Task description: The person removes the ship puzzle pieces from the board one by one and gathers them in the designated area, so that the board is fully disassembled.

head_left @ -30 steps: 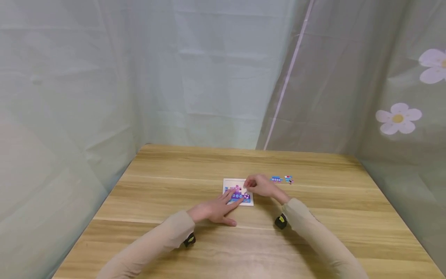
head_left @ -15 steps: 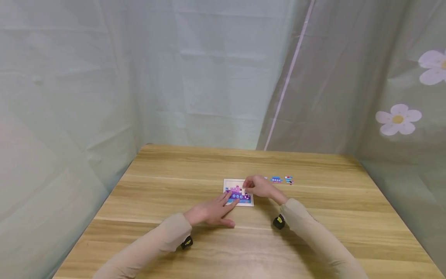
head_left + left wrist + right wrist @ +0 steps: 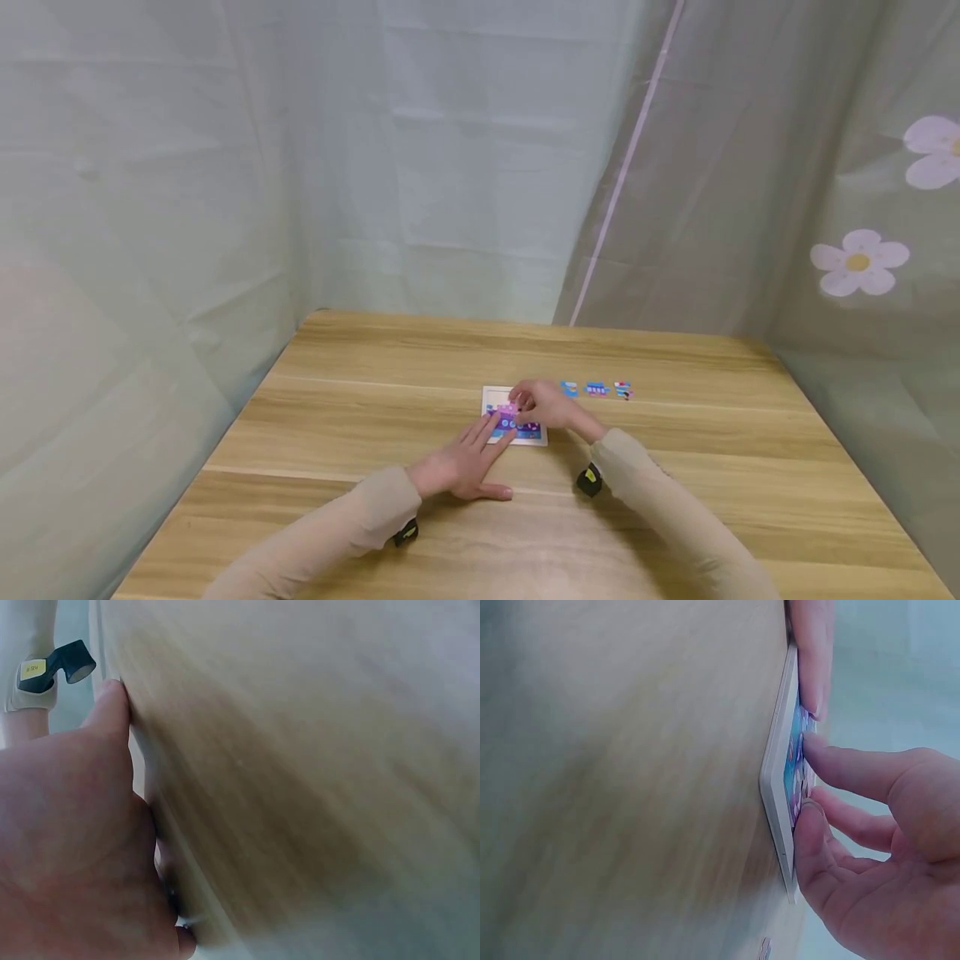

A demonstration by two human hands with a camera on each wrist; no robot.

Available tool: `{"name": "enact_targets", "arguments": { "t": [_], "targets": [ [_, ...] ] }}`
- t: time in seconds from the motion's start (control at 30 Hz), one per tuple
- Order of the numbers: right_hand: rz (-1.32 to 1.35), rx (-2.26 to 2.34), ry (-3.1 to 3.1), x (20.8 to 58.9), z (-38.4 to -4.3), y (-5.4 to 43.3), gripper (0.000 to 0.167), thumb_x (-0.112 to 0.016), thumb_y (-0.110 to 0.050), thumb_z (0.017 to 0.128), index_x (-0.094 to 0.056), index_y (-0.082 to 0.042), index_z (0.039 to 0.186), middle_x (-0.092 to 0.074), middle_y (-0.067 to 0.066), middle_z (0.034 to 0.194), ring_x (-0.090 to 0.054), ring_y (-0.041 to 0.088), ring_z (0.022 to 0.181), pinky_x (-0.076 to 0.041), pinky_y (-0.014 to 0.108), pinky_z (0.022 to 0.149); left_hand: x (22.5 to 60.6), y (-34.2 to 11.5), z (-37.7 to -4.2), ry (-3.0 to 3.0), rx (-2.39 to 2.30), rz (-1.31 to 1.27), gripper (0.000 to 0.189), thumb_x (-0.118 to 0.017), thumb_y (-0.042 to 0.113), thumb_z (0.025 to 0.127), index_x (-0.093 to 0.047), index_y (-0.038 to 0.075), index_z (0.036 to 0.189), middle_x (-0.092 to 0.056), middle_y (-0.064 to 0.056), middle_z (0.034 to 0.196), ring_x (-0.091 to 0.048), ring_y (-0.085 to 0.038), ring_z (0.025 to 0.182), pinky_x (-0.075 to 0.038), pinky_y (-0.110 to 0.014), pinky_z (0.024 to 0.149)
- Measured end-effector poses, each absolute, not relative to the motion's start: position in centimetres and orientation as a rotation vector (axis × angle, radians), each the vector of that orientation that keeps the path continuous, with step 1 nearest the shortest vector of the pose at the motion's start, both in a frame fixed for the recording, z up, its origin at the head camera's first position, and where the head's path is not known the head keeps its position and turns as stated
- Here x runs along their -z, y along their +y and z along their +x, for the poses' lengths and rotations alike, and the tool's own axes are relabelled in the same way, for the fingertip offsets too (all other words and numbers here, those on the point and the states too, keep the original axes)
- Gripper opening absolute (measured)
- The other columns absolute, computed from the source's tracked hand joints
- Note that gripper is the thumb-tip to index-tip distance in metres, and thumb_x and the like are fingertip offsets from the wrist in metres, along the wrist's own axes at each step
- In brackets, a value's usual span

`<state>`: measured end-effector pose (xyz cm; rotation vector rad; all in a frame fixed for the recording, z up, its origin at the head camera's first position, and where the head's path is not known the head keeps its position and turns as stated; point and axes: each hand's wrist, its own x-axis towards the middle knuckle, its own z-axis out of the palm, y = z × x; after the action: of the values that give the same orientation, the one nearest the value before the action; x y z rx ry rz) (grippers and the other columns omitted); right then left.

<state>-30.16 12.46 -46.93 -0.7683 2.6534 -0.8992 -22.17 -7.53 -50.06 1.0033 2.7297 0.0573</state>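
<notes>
A small white-framed jigsaw puzzle (image 3: 485, 398) lies on the wooden table, its lower part filled with purple, pink and blue pieces. My left hand (image 3: 472, 462) rests flat with fingers spread, the fingertips on the puzzle's lower left and the thumb out on the table. Bent over the puzzle's right side, my right hand (image 3: 546, 405) pinches at a puzzle piece with thumb and fingers. In the right wrist view its thumb (image 3: 847, 766) and curled fingertips meet the picture surface just inside the thick frame edge (image 3: 774, 787). The piece itself is mostly covered by the fingers.
Three loose puzzle pieces lie in a row right of the frame: a blue one (image 3: 569, 388), a blue-and-purple one (image 3: 596, 389) and a multicoloured one (image 3: 623, 389). Pale curtains (image 3: 465, 167) hang behind the wooden table (image 3: 390, 367). Each wrist wears a black camera (image 3: 589, 480).
My right hand has shifted left across the puzzle, uncovering the nearest loose blue piece. My left hand stays spread on the puzzle's lower left, nearly still.
</notes>
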Motion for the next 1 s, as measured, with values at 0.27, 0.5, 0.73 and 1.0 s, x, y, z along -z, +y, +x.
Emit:
{"name": "enact_targets", "arguments": {
  "t": [0.27, 0.5, 0.73, 1.0],
  "targets": [
    [-0.796, 0.871, 2.655, 46.9, -30.2, 12.0, 0.029, -0.075, -0.005, 0.082, -0.060, -0.001, 0.107, -0.066, 0.012, 0.099, -0.065, 0.023, 0.087, -0.055, 0.034, 0.079, 49.9, -7.6, -22.2, 2.732, -0.035, 0.942, 0.094, -0.041, 0.076, 0.086, -0.010, 0.022, 0.157, 0.001, -0.015, 0.164, -0.005, -0.032, 0.151, -0.020, -0.053, 0.120],
    [-0.793, 0.871, 2.673, 47.2, -30.2, 12.1, 0.027, -0.073, -0.002, 0.083, -0.057, -0.004, 0.104, -0.065, 0.012, 0.098, -0.063, 0.021, 0.086, -0.054, 0.032, 0.076, 48.3, -7.0, -21.6, 2.721, 0.005, 0.905, 0.092, -0.045, 0.073, 0.087, -0.013, 0.022, 0.157, -0.004, -0.015, 0.164, -0.009, -0.031, 0.151, -0.021, -0.051, 0.120],
    [-0.849, 0.865, 2.684, 47.1, -30.2, 12.2, 0.027, -0.072, -0.002, 0.084, -0.052, -0.007, 0.101, -0.063, 0.009, 0.092, -0.057, 0.014, 0.077, -0.049, 0.027, 0.068, 47.0, -6.8, -21.0, 2.708, -0.006, 0.881, 0.091, -0.048, 0.070, 0.087, -0.017, 0.019, 0.156, -0.007, -0.016, 0.163, -0.012, -0.031, 0.151, -0.024, -0.050, 0.119],
    [-0.855, 0.986, 2.653, 46.9, -29.8, 12.8, 0.022, -0.066, 0.003, 0.087, -0.053, -0.006, 0.101, -0.068, 0.017, 0.098, -0.067, 0.030, 0.093, -0.057, 0.039, 0.082, 48.7, -7.2, -21.7, 2.720, -0.020, 0.920, 0.092, -0.045, 0.073, 0.087, -0.012, 0.022, 0.157, -0.001, -0.014, 0.164, -0.008, -0.031, 0.151, -0.022, -0.051, 0.120]
  ]
}}
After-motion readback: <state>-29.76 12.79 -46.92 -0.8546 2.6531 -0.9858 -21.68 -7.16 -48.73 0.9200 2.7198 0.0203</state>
